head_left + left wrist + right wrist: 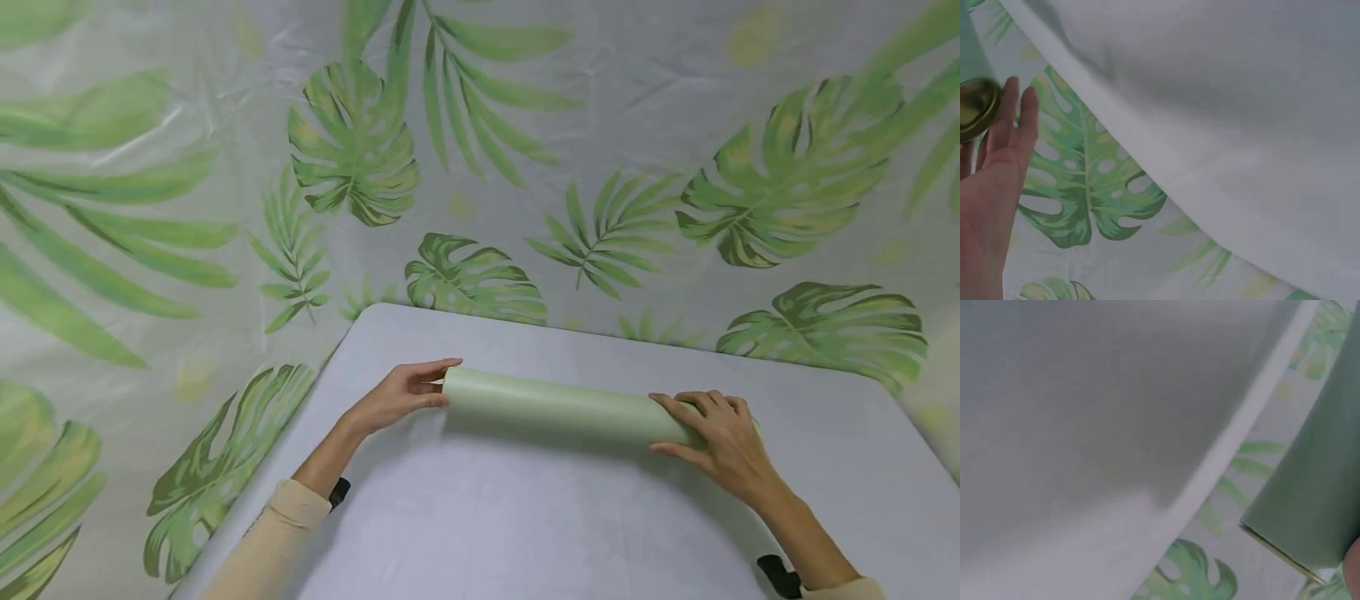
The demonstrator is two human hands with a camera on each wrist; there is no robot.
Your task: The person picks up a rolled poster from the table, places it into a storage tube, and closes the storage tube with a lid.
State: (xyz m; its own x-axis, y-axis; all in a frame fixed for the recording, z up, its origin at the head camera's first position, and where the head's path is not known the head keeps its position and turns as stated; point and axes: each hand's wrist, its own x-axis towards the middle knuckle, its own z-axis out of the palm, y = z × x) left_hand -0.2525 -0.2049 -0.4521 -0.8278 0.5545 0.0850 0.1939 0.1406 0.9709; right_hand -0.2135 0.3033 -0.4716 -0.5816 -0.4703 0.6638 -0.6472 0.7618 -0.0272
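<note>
A pale green roll [555,408] is held lengthwise above the white table, its shadow falling below. At its left end my left hand [393,396] holds the rim between thumb and fingers. The left wrist view shows gold-brown rings at the roll's end [975,106], with the left fingers [1027,115] beside it. My right hand [723,437] grips the other end, fingers over the top and thumb on the near side. In the right wrist view the roll [1310,487] has a thin gold edge, and only a fingertip [1352,569] shows.
The white table [480,525] has rounded far corners. Behind and to its left hangs a pale sheet [637,125] printed with green leaves. A black strap [339,493] is on the left wrist, and another strap [780,575] on the right.
</note>
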